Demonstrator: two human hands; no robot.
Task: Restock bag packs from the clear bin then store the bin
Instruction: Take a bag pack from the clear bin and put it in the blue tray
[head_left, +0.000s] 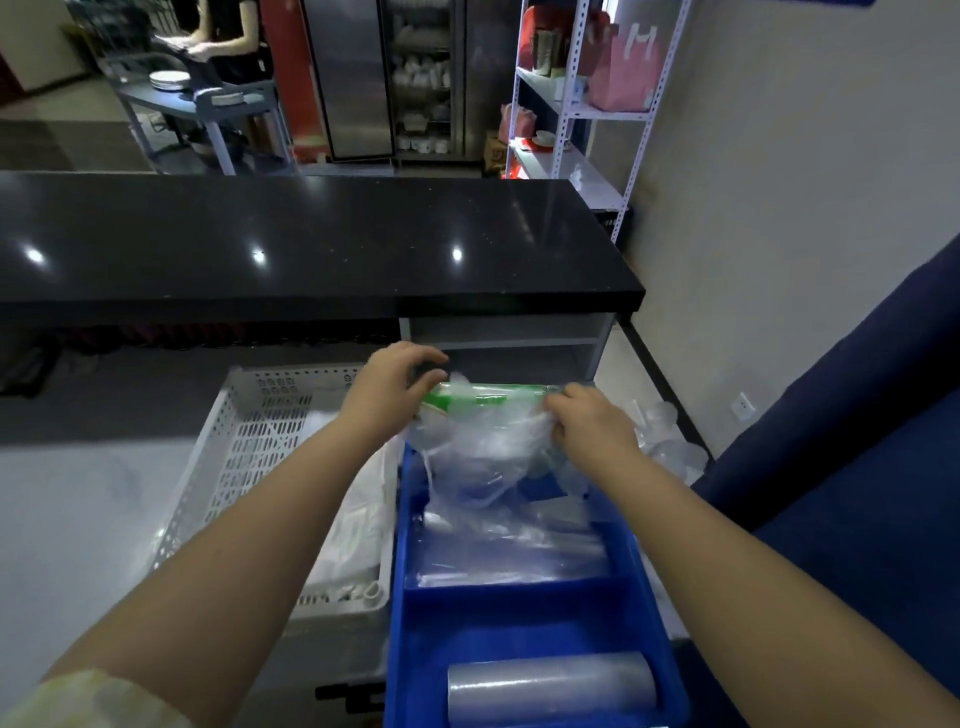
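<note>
I hold a pack of clear bags with a green label (483, 410) in both hands over the far end of a blue divided bin (524, 608). My left hand (395, 387) grips its left end and my right hand (587, 421) pinches its right end. Loose clear plastic hangs from the pack into the bin's far compartment, where flat clear bag packs (514, 551) lie. In the near compartment rests a roll of clear film (550, 686). No clear bin can be made out.
A white perforated basket (249, 441) with white bags stands left of the blue bin. A black counter (311, 244) runs across ahead, with an open shelf (509, 343) beneath its right end. Crumpled clear plastic (670, 441) lies on the floor at right. Another person stands at a cart (208, 98) far behind.
</note>
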